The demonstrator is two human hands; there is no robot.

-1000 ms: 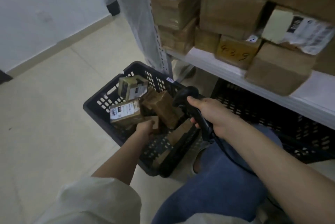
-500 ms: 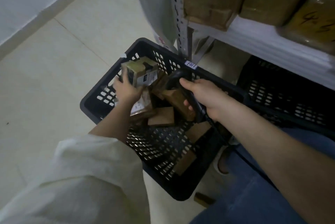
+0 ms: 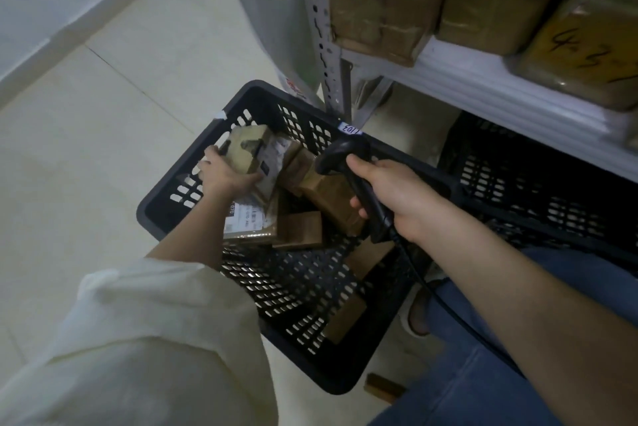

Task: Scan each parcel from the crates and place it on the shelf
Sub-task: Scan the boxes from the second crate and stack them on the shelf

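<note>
The left hand [image 3: 224, 174] gripped a small brown parcel [image 3: 255, 153] with a white label inside the black crate [image 3: 345, 380]. The right hand [image 3: 397, 194] squeezed the black scanner [image 3: 348, 156].

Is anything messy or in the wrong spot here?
One small brown parcel lies on the floor just outside the black crate, near the person's knee. Inside the crate the parcels lie jumbled at angles. The left hand holds one parcel and the right hand holds the scanner. Nothing looks damaged.
</note>
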